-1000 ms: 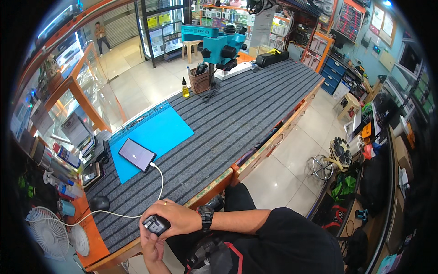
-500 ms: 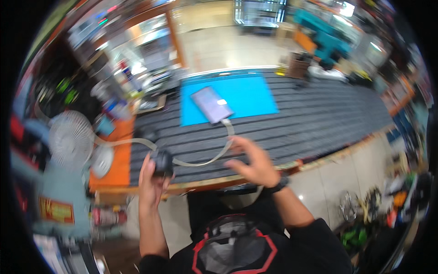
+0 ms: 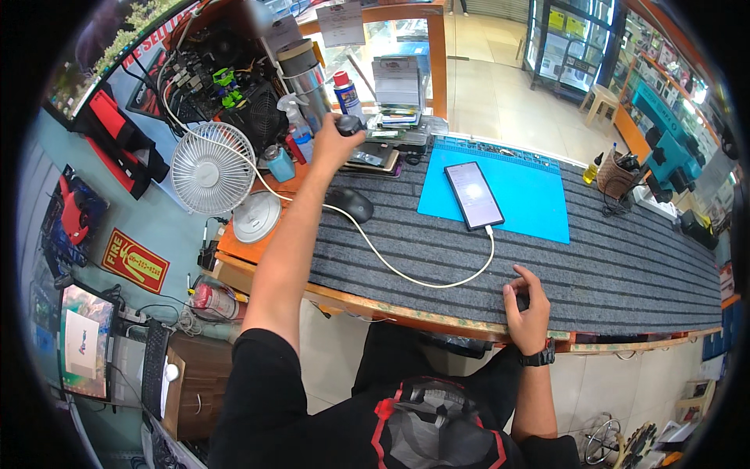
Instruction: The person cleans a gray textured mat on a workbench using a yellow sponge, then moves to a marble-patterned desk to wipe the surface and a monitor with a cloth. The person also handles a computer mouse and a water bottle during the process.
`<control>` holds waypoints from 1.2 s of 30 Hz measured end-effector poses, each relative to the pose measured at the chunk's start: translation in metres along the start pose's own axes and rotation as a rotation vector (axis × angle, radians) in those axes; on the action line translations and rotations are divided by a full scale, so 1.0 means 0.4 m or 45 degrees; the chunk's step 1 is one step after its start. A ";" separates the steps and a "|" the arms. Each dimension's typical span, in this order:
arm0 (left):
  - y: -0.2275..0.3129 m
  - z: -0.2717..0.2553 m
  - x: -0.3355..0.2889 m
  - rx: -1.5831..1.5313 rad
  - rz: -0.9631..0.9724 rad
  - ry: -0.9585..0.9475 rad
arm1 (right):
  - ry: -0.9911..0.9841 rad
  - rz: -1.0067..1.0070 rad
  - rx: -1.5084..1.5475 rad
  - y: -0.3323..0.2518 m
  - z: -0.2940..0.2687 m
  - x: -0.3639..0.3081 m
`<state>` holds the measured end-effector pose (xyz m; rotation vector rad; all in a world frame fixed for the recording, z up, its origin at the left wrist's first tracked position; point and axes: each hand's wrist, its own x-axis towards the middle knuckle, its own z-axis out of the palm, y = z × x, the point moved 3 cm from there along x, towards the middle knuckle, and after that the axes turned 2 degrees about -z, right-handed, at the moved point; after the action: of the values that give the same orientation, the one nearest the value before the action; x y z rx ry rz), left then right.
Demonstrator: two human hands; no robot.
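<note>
Left hand (image 3: 334, 139): fingers closed round small black charger plug (image 3: 349, 123), raised
Right hand (image 3: 527, 313): fingers loosely curled, empty, on surface (image 3: 625, 273)
Plug: probably light, rigid; grip its body, since the white cable (image 3: 406, 275) is limp

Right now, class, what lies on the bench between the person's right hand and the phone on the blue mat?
In the head view, between the right hand and the phone lie the white cable and grey ribbed matting.

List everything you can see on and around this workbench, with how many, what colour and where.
phone: 1, dark, on blue mat
blue mat: 1, bench centre
white cable: 1, phone to the held black device
grey ribbed mat: 1, covers bench
computer mouse: 1, black, left of blue mat
desk fan: 1, white, bench's left end
spray can: 1, blue, red cap, back
left hand: holds small black device, reaching back
right hand: empty, resting at bench's front edge
</note>
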<state>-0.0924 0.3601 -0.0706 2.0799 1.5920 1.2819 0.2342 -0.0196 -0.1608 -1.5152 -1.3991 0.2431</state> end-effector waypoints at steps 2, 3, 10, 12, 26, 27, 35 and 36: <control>0.000 0.052 -0.004 0.068 -0.077 -0.044 | 0.014 0.012 -0.002 0.000 -0.014 0.002; -0.001 0.066 -0.004 0.079 -0.083 -0.057 | 0.020 0.003 -0.009 0.001 -0.015 0.001; -0.028 0.125 0.014 0.254 -0.105 -0.139 | 0.030 0.028 0.002 0.005 -0.013 0.001; -0.019 0.134 0.014 0.277 -0.106 -0.142 | 0.041 0.030 0.007 0.004 -0.014 0.003; 0.163 0.018 -0.067 0.200 0.028 -0.078 | 0.018 0.040 0.034 0.009 -0.019 -0.011; 0.225 -0.017 -0.108 0.127 0.162 -0.024 | 0.018 0.058 0.043 0.010 -0.018 -0.012; 0.580 -0.338 -0.417 -0.844 0.947 -0.341 | -0.009 0.027 0.039 0.002 -0.004 -0.009; 0.631 -0.395 -0.439 -0.898 1.167 -0.324 | -0.015 0.033 0.042 0.010 -0.004 -0.010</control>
<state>-0.0456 0.0606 0.0957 2.3342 -0.0406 1.4115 0.2365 -0.0228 -0.1649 -1.5075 -1.3795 0.2904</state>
